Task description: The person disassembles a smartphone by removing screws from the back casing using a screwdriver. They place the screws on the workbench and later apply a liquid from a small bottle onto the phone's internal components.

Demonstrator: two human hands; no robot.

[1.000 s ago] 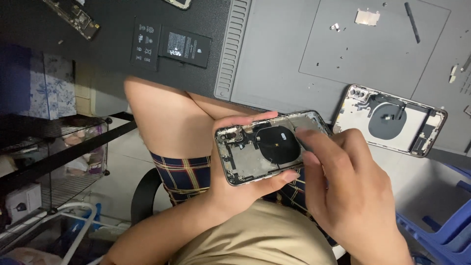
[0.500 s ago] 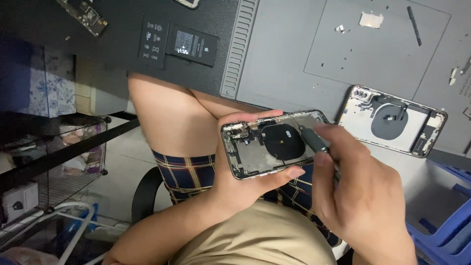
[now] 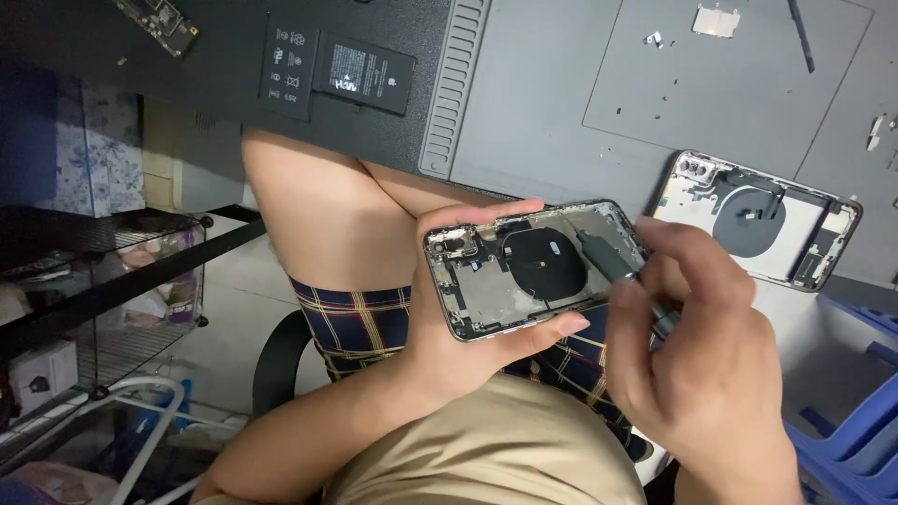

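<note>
My left hand point(image 3: 468, 351) cradles an opened phone housing point(image 3: 528, 271) from below, thumb on its near edge and fingertips curled over the far edge. The housing shows a round black coil and small internal parts. My right hand point(image 3: 702, 365) grips a dark screwdriver point(image 3: 608, 260), whose tip rests inside the housing at its right end. Both hands hover over my lap, in front of the table edge.
A second opened phone housing point(image 3: 758, 229) lies on the grey work mat point(image 3: 543, 122). A black battery point(image 3: 360, 75), a circuit board point(image 3: 159, 21), small screws and a thin tool point(image 3: 801, 36) lie farther back. A wire shelf point(image 3: 112, 281) stands left; blue bins point(image 3: 851, 421) right.
My right hand has drawn back to the right, uncovering the housing's right end and the screwdriver. The housing has stayed in my left hand.
</note>
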